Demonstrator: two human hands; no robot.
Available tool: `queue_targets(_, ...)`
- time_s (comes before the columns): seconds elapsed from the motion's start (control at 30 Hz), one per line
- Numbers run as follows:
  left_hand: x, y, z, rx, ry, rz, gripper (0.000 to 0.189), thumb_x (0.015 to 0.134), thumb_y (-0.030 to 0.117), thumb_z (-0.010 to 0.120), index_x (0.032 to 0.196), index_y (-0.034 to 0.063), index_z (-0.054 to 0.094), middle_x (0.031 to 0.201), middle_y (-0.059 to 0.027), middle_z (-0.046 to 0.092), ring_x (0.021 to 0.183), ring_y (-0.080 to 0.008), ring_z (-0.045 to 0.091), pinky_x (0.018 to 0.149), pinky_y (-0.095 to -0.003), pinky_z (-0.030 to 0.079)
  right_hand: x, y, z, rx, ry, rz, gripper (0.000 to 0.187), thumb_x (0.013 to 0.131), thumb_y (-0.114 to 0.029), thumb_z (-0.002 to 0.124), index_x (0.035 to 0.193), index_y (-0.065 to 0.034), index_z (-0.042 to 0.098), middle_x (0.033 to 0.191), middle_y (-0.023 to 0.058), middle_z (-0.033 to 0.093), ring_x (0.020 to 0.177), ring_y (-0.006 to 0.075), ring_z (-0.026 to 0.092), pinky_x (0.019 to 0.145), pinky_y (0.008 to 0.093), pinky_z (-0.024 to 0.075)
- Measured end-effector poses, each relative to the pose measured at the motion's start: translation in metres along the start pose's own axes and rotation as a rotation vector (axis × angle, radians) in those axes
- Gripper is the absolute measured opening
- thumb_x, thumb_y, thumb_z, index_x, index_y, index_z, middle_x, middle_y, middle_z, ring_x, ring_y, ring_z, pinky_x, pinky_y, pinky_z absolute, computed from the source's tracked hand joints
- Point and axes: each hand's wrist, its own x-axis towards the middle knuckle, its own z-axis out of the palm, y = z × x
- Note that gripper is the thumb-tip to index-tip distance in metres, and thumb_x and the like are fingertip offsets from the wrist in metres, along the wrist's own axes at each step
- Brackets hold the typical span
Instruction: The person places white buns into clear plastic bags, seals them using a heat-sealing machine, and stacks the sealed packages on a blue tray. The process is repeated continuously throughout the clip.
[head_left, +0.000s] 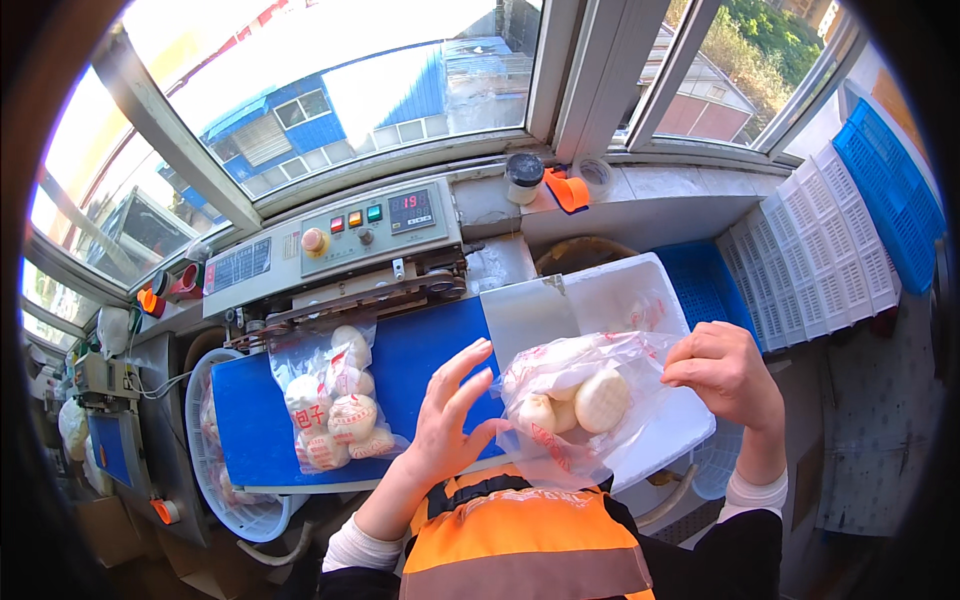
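My right hand (724, 367) pinches the edge of a clear plastic bag (555, 367) printed in red. Several pale steamed buns (602, 400) lie inside it, over the near side of a white foam box (667, 442). My left hand (454, 420) is spread at the bag's left side, fingers apart; whether the thumb touches the film is hard to tell. Left of that hand, another bag of buns (341, 409) lies on the blue conveyor belt (427, 360) of a band sealing machine (337, 240), its upper edge at the sealing band.
A light blue plastic basket (199, 435) holding bagged buns stands under the belt's left end. White plastic crates (817, 247) are stacked at right beside a blue crate (697, 292). A jar (523, 178), an orange tape dispenser (568, 191) and a tape roll (595, 174) sit on the sill.
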Motion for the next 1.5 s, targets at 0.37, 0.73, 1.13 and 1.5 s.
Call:
queue_targets(0.37,0.025,0.051,-0.037,0.452,-0.513,0.136,0.020,0.084,0.039,0.075,0.082,0.0236,0.063,0.156,-0.0031,0.044,0.149,-0.0266,0.031,0.124,-0.0463,0.019,-0.010,-0.006,-0.001,0.033,-0.073,-0.048,0.012,0.074,-0.009,0.083,0.084,-0.0112,0.076,0.078,0.0019,0.061,0.087,0.0206,0.060,0.075,0.0350,0.0511)
queue_targets(0.73,0.010,0.059,-0.049,0.315,-0.466,0.095,0.013,0.076,0.018,0.080,0.080,0.0153,0.067,0.120,-0.0016,0.063,0.122,-0.0201,0.059,0.111,-0.0477,0.042,-0.048,-0.030,-0.003,0.209,-0.059,-0.072,0.025,0.079,-0.035,0.082,0.097,-0.0179,0.074,0.092,0.0022,0.064,0.088,0.0203,0.062,0.073,0.0337,0.0500)
queue_targets(1.13,0.032,0.065,-0.056,0.331,-0.454,0.120,0.013,0.076,0.016,0.079,0.075,0.0147,0.066,0.127,-0.0021,0.063,0.125,-0.0203,0.057,0.111,-0.0457,0.041,-0.077,-0.074,0.089,0.416,-0.223,0.359,0.024,0.086,-0.022,0.075,0.105,-0.0078,0.071,0.084,0.0083,0.070,0.074,0.0246,0.069,0.066,0.0339,0.0555)
queue_targets(1.5,0.054,0.082,-0.078,0.116,-0.407,0.227,0.018,0.074,0.026,0.082,0.081,0.0177,0.068,0.117,-0.0013,0.067,0.114,-0.0218,0.064,0.104,-0.0449,0.045,-0.099,-0.033,0.045,0.766,0.090,0.716,0.010,0.087,-0.005,0.063,0.081,-0.0003,0.069,0.071,0.0079,0.068,0.060,0.0164,0.062,0.056,0.0263,0.0462)
